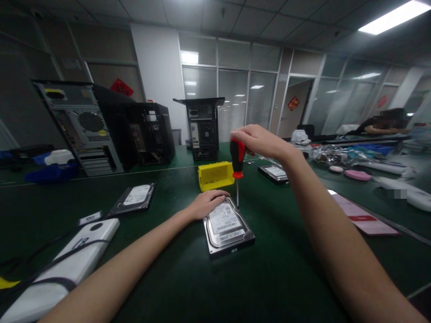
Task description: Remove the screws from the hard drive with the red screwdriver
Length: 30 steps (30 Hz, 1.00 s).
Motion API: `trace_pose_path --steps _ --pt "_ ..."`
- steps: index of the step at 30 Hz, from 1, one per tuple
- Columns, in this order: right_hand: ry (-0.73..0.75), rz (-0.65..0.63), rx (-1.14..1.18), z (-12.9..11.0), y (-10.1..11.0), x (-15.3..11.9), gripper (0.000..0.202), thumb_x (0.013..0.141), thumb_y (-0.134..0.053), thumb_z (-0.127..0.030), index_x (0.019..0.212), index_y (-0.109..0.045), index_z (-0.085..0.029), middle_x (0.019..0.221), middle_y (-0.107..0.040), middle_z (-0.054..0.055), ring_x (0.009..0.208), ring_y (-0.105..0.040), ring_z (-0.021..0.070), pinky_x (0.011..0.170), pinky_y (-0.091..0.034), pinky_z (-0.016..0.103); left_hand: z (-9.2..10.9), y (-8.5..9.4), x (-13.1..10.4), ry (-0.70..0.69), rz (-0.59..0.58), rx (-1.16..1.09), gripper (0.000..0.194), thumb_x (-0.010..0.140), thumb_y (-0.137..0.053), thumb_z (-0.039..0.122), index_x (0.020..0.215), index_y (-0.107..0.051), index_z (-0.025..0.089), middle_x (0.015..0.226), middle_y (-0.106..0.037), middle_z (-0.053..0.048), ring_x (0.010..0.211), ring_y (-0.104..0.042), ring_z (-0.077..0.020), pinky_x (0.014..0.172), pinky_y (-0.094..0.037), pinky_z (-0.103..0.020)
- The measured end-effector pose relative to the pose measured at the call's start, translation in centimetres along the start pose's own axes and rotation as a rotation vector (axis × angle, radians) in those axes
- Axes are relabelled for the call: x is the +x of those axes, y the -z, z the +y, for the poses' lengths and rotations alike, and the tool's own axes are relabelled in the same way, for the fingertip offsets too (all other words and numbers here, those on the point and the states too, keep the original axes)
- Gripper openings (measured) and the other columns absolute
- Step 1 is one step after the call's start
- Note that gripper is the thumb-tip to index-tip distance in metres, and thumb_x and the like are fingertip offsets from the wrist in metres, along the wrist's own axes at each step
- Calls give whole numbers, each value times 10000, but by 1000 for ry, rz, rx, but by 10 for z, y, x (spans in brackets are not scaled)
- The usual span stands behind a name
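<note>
Screwdriver [238,154], red and black, stands nearly upright in the right hand [252,137], whose fingers are wrapped around the top of its handle; held this way, it seems able to send force straight down the shaft. The tip meets the right edge of a 3.5-inch hard disk drive [225,224], toward its far corner. The drive lies label-up on the green table [175,282], in front of the person. The left hand [208,204] rests flat over its far left part, not visibly clasping it, probably to stop it sliding or turning; it also covers some of the label.

Just behind stands an open yellow plastic bin [215,185], the nearest obstacle. Other hard drives lie to the left [136,197] and right [273,172], apart from the work. Computer tower cases [205,130] stand farther back, and a pink booklet [367,215] lies beyond the right forearm.
</note>
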State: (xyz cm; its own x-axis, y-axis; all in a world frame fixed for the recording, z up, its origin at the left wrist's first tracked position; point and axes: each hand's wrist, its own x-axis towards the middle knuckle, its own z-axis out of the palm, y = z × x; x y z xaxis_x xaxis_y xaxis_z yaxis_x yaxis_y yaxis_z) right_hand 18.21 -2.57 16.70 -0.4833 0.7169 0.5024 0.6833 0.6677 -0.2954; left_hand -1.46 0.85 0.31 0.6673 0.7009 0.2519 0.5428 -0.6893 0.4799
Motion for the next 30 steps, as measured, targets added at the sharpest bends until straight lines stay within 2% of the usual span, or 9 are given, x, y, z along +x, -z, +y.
trace_pose_path --steps 6,16,21,26,30 --pt "40 -29 10 -1 2 0 409 898 -343 -425 773 -602 -133 720 -571 60 618 -501 125 548 -342 259 1 0 -1 4 -4 -1 393 934 -294 380 1199 -541 226 1244 -570 -20 1123 -519 -194 958 -384 -298" --pt "99 -49 -2 -6 4 -2 355 865 -403 -427 800 -593 -134 695 -535 35 589 -466 108 535 -323 239 0 -1 1 -12 1 4 392 934 -301 367 1199 -541 205 1236 -573 -37 1119 -521 -192 950 -385 -294" --pt "128 3 -101 -5 4 -2 329 864 -410 -408 756 -568 -140 680 -510 27 608 -426 113 564 -284 261 0 0 0 0 -6 6 390 936 -291 378 1200 -534 226 1244 -567 -31 1126 -513 -191 953 -382 -307" --pt "120 -13 -104 -5 3 -1 363 875 -384 -416 735 -576 -142 678 -513 30 614 -428 118 570 -277 267 2 2 -1 3 -15 -3 396 937 -284 385 1201 -533 227 1243 -567 -31 1126 -513 -194 954 -380 -312" --pt "91 -8 -91 -5 2 -1 403 868 -392 -464 652 -528 -152 604 -457 5 552 -386 100 538 -266 259 3 1 -1 7 -15 -1 397 936 -284 382 1202 -534 227 1245 -566 -30 1127 -512 -196 957 -376 -311"
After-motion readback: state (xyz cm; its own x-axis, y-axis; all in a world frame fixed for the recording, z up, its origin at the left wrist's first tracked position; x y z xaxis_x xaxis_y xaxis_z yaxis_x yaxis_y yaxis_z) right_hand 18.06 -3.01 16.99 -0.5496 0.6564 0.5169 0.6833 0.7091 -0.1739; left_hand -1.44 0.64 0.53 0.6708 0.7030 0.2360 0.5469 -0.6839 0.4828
